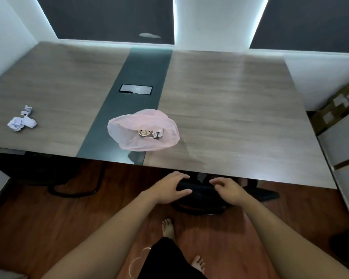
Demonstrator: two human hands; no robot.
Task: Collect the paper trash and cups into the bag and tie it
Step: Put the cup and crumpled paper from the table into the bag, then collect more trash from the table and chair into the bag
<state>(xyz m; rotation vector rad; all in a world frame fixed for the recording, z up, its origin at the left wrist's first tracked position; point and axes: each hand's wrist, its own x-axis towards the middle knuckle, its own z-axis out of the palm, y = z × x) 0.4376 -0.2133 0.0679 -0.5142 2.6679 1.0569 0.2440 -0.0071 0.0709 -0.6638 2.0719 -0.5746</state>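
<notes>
A pink see-through plastic bag (129, 125) lies open on the wooden table (230, 109), near its front edge on the dark centre strip. Inside the bag I see a paper cup (143, 133) and a crumpled paper ball (158, 134). More crumpled white paper (22, 122) lies far left on the table, with a smaller wad (27, 111) just behind it. My left hand (169, 188) grips the top of a black chair back (199, 193) below the table edge. My right hand (228, 190) hovers at the chair back's right end with its fingers curled and apart, holding nothing.
A black cable hatch (136, 89) sits in the centre strip behind the bag. Another black chair (38, 168) is tucked under the table at the left. Cardboard boxes (338, 105) and a white cabinet (343, 150) stand at the right. My bare feet are on the wooden floor.
</notes>
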